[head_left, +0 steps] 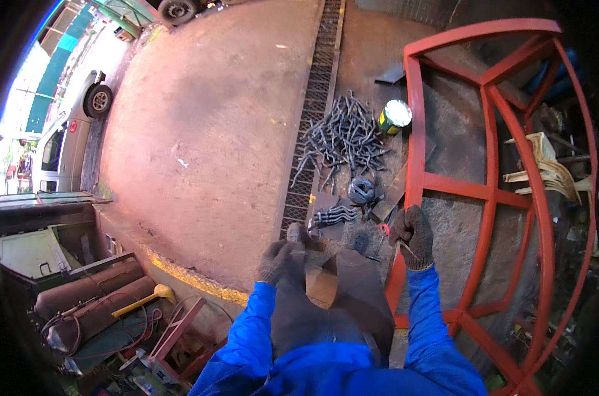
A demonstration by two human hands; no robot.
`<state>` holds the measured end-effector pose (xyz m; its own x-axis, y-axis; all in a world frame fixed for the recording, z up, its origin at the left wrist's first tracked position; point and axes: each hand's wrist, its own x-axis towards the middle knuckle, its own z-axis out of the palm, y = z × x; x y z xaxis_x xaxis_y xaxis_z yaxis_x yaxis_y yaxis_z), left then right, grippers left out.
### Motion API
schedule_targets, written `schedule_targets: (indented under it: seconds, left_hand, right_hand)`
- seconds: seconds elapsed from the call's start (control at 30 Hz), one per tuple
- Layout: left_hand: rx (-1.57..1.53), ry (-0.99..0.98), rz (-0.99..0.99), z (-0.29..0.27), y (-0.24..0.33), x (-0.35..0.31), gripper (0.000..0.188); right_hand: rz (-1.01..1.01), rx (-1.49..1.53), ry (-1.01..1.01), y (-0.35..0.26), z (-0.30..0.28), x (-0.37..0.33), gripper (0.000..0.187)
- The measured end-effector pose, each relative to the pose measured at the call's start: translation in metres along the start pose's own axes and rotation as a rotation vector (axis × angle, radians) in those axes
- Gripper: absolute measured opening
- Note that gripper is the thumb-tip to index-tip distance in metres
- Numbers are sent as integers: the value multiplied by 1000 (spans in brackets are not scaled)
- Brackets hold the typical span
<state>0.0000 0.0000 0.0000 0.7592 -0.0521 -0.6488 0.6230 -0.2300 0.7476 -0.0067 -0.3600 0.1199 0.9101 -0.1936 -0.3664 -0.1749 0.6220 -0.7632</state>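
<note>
My right hand point(415, 237), in a dark knit glove, is closed beside the red metal frame point(415, 132). A thin, light, rod-like piece point(410, 250) shows at its fingers; its kind is unclear. A small red item point(383, 229) lies just left of that hand. My left hand point(273, 261), also gloved, is by my left knee; its fingers blend into the dark trousers. Ahead of my feet is a row of bent dark metal bars point(336, 216), with a dark coil point(361, 190) beyond it. Farther off spreads a heap of twisted dark bars point(346, 135).
A green and yellow can point(395, 117) stands between the heap and the red frame. A floor grating point(319, 79) runs ahead. To the left are rusty cylinders point(95, 303), a yellow-edged kerb point(194, 280) and a parked vehicle point(68, 142). White plastic chairs point(547, 165) sit behind the frame.
</note>
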Motion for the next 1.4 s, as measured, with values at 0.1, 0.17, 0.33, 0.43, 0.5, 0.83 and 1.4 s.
schedule_targets:
  seconds: [0.1,0.17,0.33,0.43,0.5,0.83,1.4]
  left_hand:
    - [118,-94,162,49,-25,53,29]
    - [56,-92,195,83,-37,97,25]
    - [330,218,384,111,-73,139,18]
    - [225,272,425,100,-66,178,21]
    - [114,204,321,112,-53,173,24]
    - [67,99,510,102,-73,121,27]
    - [-46,-786,-59,121,-62,104,75]
  right_hand:
    - [136,-157,109,53,-58,22,35]
    - [210,-294,222,85,-115,40,33]
    - [289,-303,479,171,-289,39,28]
    - [277,44,517,235,-356,74,30]
    - [234,-108,644,267,-385,87,31]
    - [-115,-114,172,286,-345,181,38]
    - [-400,-375,-674,182,-109,119,31]
